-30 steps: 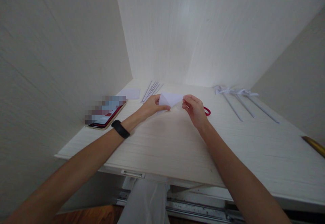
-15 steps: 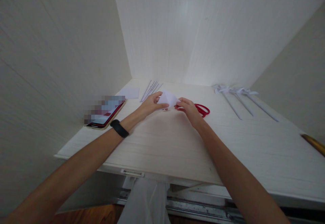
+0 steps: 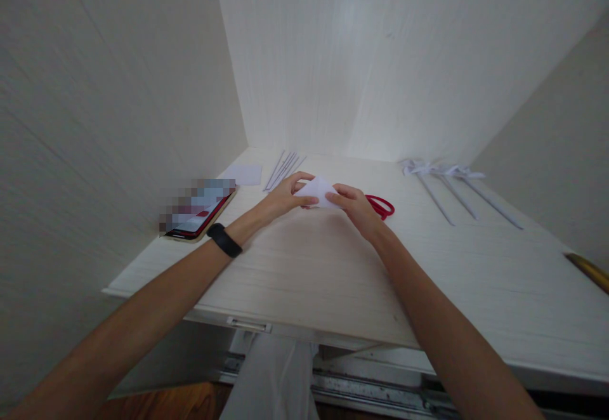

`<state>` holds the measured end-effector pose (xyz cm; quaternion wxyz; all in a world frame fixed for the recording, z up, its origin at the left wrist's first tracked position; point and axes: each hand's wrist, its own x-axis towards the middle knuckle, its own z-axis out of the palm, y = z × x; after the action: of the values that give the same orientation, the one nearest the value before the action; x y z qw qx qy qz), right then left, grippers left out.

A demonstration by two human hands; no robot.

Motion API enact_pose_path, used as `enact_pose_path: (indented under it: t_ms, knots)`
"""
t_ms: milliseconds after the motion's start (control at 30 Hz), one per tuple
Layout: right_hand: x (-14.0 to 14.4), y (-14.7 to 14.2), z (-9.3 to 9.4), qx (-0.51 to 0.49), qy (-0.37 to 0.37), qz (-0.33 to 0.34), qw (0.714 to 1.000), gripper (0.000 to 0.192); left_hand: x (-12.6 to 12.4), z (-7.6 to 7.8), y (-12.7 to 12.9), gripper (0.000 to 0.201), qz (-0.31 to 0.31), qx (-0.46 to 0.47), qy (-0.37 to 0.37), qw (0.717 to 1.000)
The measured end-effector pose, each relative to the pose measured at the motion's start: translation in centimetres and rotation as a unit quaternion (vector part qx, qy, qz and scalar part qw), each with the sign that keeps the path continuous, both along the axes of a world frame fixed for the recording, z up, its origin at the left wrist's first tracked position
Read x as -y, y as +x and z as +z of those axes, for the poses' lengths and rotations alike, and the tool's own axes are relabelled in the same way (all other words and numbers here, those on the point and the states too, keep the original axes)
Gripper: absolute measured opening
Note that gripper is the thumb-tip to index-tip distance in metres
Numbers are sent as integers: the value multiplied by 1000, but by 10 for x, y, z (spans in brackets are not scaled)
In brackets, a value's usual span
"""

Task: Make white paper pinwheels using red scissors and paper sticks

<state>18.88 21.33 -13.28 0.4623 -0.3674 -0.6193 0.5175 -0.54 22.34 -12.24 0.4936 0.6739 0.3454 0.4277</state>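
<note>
A small folded piece of white paper point(image 3: 318, 190) is held up between my two hands, just over the desk. My left hand point(image 3: 288, 194) pinches its left side, thumb in front and fingers behind. On the right side, my right hand point(image 3: 351, 203) grips it with the thumb pressed on the front face. Red-handled scissors point(image 3: 382, 206) lie just beyond my right hand, their blades out of sight behind it. Several thin white paper sticks point(image 3: 284, 169) rest on the desk behind my left hand, beside a flat white paper sheet point(image 3: 248, 174).
A phone point(image 3: 200, 212) with a partly blurred screen lies at the left of the white desk point(image 3: 304, 274). Paper flowers on white stems point(image 3: 459, 195) lie at the back right. A gold-coloured object point(image 3: 589, 271) sits at the right edge. White walls enclose the desk.
My right hand has shifted its grip, its thumb now on the paper's front. The paper looks lower and flatter than before, and the red bits seen beneath it no longer show.
</note>
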Motion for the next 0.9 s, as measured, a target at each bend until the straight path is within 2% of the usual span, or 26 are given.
enact_pose_path:
  t_ms: [100, 200, 267, 367, 400, 467, 533, 667, 900]
  knots:
    - [-1, -1, -4, -28, -18, 16, 999, 25, -4, 0, -3, 47, 81, -7, 93, 992]
    - [-3, -1, -6, -51, -29, 21, 998, 25, -4, 3, -6, 38, 147, -47, 201, 967]
    - [-3, -2, -6, -68, -35, 23, 997, 25, -1, 5, -7, 29, 184, -112, 297, 930]
    - [-2, -3, -4, -96, -38, 8, 995, 25, 4, 5, -7, 17, 202, -228, 426, 852]
    - [-2, -3, -4, -104, -38, 2, 994, 26, 6, 4, -7, 18, 195, -257, 450, 833]
    - [-2, -3, -4, -117, -39, -4, 992, 26, 7, 2, -6, 23, 168, -293, 469, 816]
    - [-2, -4, -4, -125, -39, -3, 991, 27, 8, 0, -4, 27, 141, -295, 465, 823]
    - [-1, -5, -6, -127, -34, 7, 991, 26, 9, -2, 0, 31, 117, -261, 413, 865]
    - [-1, -9, -8, -89, -2, 16, 996, 28, 13, -1, 7, 29, 105, -169, 252, 947]
